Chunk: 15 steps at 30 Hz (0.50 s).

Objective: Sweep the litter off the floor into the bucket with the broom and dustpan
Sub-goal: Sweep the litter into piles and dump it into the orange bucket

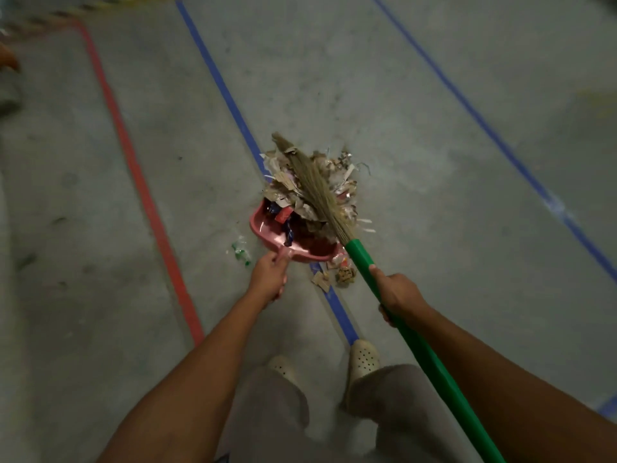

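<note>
A pink dustpan (267,233) rests on the grey floor, its mouth facing away from me, with wrappers and paper scraps in it. My left hand (268,277) grips its short handle. A heap of litter (337,182) of torn paper and card lies at the pan's mouth. The broom (364,262) has a green handle and straw bristles that lie across the heap. My right hand (395,294) is wrapped around the green handle. No bucket is in view.
Loose scraps (337,275) lie behind the dustpan and a green-and-clear wrapper (241,251) to its left. Blue tape lines (230,105) and a red tape line (133,168) run along the floor. My feet in pale perforated shoes (364,359) stand just behind.
</note>
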Available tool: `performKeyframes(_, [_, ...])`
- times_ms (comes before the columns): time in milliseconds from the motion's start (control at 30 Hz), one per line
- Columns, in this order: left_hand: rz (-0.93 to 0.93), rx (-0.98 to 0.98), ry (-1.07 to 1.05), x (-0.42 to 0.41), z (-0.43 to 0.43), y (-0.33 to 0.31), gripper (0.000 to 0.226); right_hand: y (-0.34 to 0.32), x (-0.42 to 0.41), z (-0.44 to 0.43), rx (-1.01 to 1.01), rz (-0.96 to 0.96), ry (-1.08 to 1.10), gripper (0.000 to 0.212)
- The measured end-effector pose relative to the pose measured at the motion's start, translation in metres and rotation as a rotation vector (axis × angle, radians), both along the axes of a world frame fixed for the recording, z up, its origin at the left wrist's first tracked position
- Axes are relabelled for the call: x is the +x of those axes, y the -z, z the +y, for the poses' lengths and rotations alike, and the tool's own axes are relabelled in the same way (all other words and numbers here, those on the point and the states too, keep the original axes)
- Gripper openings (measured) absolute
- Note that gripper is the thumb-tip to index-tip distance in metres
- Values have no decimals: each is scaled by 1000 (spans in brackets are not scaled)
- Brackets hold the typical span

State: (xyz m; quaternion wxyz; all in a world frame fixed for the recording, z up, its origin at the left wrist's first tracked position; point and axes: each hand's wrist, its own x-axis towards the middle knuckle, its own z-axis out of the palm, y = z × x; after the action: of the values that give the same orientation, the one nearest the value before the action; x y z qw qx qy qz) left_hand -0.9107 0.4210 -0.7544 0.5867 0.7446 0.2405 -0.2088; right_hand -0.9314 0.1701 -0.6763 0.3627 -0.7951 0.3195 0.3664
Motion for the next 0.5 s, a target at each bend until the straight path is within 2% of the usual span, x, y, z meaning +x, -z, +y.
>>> performKeyframes(200, [-32,1,23,-18,18,-82,52,-73,-32,14,6,-42,81,57])
performKeyframes(400, [-70,22,23,-35,51,-151,46,-142,-56,41,43,-111,80,50])
performKeyframes(500, [-74,16,16,-47,64,-171,50,-161,-67,48,49,-125,65,53])
